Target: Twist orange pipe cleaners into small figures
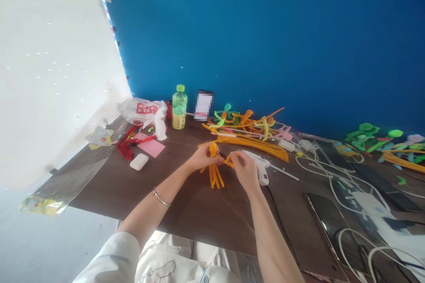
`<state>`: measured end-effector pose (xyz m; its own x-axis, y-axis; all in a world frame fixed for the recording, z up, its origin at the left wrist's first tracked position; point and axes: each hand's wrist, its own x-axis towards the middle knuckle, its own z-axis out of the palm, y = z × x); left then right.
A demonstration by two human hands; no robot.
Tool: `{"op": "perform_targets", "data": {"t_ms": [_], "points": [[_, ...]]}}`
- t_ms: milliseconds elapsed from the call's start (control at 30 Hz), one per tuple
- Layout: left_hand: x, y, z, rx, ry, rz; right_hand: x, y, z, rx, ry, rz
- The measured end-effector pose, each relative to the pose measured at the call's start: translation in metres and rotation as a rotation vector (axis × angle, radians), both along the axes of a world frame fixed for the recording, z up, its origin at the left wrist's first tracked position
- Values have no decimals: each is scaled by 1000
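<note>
My left hand (203,158) is closed around an orange pipe-cleaner figure (213,149), whose rounded head rises above the fingers. Several loose orange strands (216,177) fan downward below that hand. With pinched fingers, my right hand (245,168) grips a bent orange pipe-cleaner piece (229,160) at the figure's right side. Part of the figure is hidden by the fingers. Right behind my right hand lies a white glue gun (262,169). Beyond both hands runs a bundle of straight orange pipe cleaners (259,143).
A green-capped bottle (179,108) and a propped phone (203,105) stand near the blue wall. Finished-looking pipe-cleaner figures (247,118) lie behind the bundle. At left are a white case (139,162) and pink paper (154,147). Cables and a dark phone (327,221) occupy the right.
</note>
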<state>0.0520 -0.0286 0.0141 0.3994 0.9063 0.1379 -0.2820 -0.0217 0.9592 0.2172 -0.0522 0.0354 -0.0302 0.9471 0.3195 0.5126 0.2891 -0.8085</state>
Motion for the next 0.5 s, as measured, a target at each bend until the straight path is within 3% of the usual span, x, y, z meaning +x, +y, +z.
{"op": "perform_targets", "data": {"t_ms": [133,267,367,500], "points": [[-2,2,-3,-26,21,-56,2,0,6,-193,142,91],[-1,-1,1,-58,-55,-92,0,3,0,-311,409,114],[1,-2,2,-72,-149,3,-6,5,-11,-391,563,138],[3,1,0,-119,-227,180,-16,5,-22,-429,549,124]]}}
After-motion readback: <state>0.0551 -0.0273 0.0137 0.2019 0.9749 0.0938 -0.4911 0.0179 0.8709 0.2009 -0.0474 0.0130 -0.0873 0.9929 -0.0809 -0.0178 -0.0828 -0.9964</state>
